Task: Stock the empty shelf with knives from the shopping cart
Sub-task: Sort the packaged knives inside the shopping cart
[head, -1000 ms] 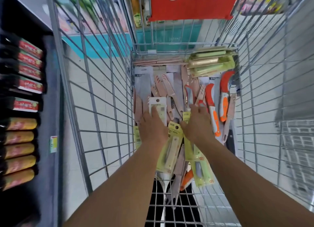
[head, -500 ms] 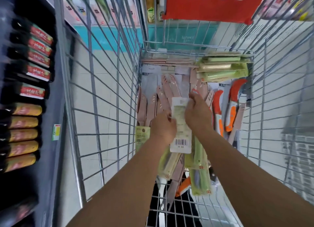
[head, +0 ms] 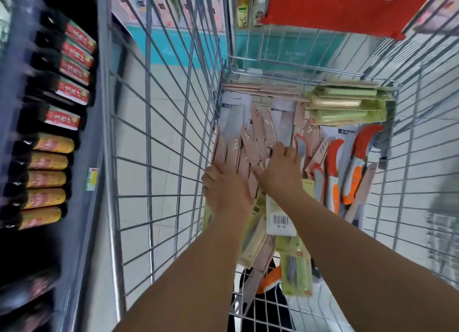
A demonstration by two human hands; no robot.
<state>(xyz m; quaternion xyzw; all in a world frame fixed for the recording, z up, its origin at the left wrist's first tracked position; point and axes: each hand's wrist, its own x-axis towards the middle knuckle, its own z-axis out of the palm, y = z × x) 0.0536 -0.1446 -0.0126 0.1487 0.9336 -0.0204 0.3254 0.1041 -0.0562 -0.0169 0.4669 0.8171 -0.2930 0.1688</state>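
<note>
The wire shopping cart [head: 173,157] holds many knives. Pink sheathed knives [head: 258,133] lie fanned across its far left floor. My left hand [head: 224,186] reaches to the ones beside the left wall, and its fingers lie on them. My right hand [head: 283,172] is just to the right, fingers curled over a pink knife in the middle of the fan. A white carded knife with a barcode [head: 280,217] lies under my right wrist. Orange-handled knives [head: 352,172] lie to the right and green packaged knives [head: 347,105] at the far end.
More green carded knives [head: 296,272] lie at the near end of the cart. A dark store shelf [head: 96,123] with red and yellow packaged goods [head: 47,162] stands to the left of the cart. A red sign [head: 342,6] hangs over the cart's far end.
Both hands have let go of the white carded knife, which now lies in the cart, and moved forward onto the pink knives. The view has swung and is blurred at the left.
</note>
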